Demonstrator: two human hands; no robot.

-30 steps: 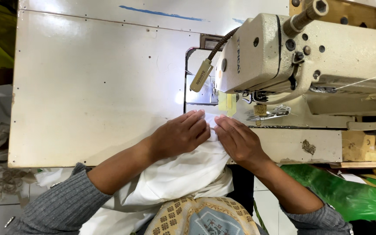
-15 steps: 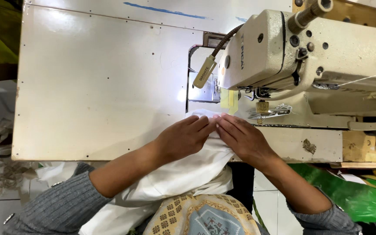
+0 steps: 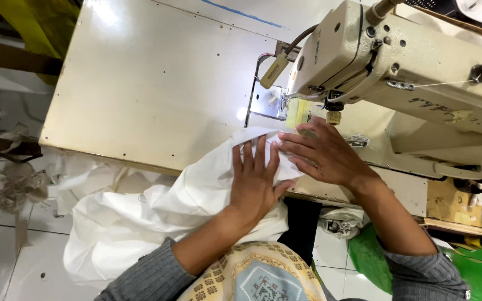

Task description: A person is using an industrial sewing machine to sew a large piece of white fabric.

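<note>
Left hand (image 3: pixel 255 181) flat, fingers spread, pressing white fabric (image 3: pixel 157 212) at the table (image 3: pixel 146 95) edge, right hand (image 3: pixel 324 156) open, palm down on the fabric's leading edge, just before the sewing machine (image 3: pixel 397 72), nothing gripped.

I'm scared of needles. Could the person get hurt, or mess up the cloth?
Maybe. The right hand lies flat just in front of the sewing machine head, so its fingertips could stray near the needle area. Most of the white fabric hangs off the table edge; its weight might drag the piece crooked under the left hand.
</note>
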